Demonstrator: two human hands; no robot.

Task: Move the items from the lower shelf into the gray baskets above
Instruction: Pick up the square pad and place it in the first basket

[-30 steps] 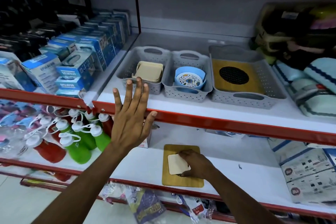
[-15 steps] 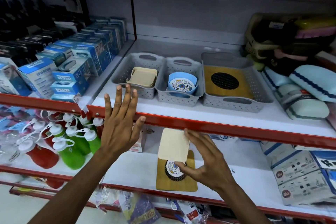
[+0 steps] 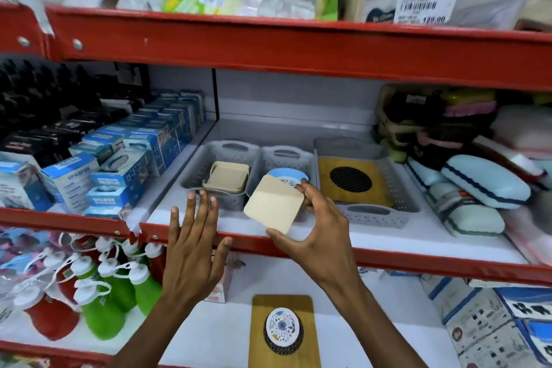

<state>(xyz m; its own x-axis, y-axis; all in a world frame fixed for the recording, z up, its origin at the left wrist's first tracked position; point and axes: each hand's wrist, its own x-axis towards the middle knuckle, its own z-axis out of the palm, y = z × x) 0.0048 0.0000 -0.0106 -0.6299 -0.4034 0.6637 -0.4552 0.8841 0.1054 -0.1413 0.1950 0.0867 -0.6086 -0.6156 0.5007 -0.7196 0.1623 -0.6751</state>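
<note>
My right hand (image 3: 321, 236) grips a cream square coaster (image 3: 273, 208) by its edges, tilted, above the red front rail of the upper shelf and just in front of the middle gray basket (image 3: 283, 155). The left gray basket (image 3: 209, 155) holds a stack of cream squares (image 3: 227, 175). The middle basket holds blue round pieces (image 3: 286, 174). The right gray basket (image 3: 373, 212) holds a wooden board with a black disc. My left hand (image 3: 194, 251) is open, fingers spread over the rail. On the lower shelf lies a wooden board (image 3: 282, 303) with a patterned round coaster (image 3: 282, 327).
Blue boxes (image 3: 119, 164) fill the shelf left of the baskets, and soft pale blue cases (image 3: 484, 185) lie to the right. Green and red bottles (image 3: 104, 299) stand on the lower shelf at left. A red shelf beam (image 3: 298, 48) runs overhead.
My right hand has lifted the cream coaster from the lower shelf up to the front of the baskets. The patterned round coaster beneath it is uncovered. My left hand stays at the rail.
</note>
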